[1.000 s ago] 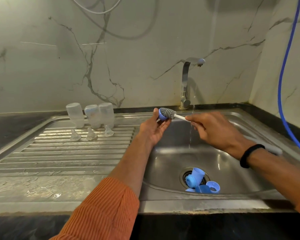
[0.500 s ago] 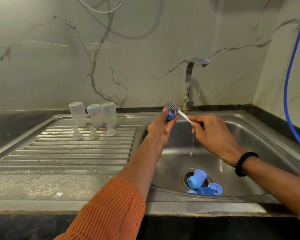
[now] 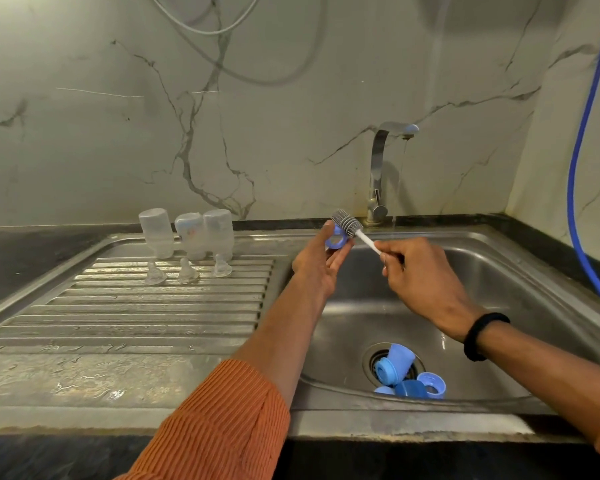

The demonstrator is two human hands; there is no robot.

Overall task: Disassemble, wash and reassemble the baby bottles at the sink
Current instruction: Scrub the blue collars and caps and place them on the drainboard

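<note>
My left hand (image 3: 321, 263) holds a blue bottle ring (image 3: 335, 239) at its fingertips, above the left edge of the sink basin (image 3: 482, 285). My right hand (image 3: 420, 282) grips the white handle of a bottle brush (image 3: 347, 223), whose grey bristle head lies against the ring. Three clear bottles (image 3: 187, 233) stand upside down at the back of the draining board (image 3: 136, 306), with three clear teats (image 3: 187, 271) in front of them. Several blue caps and rings (image 3: 407, 374) lie over the drain.
The tap (image 3: 381, 168) stands behind the basin with a thin stream of water running. A blue hose (image 3: 582, 161) hangs down the right wall. A marble wall closes the back. The counter's front edge runs along the bottom.
Both hands have drawn left, away from the water stream. The brush head has tilted up and left across the ring.
</note>
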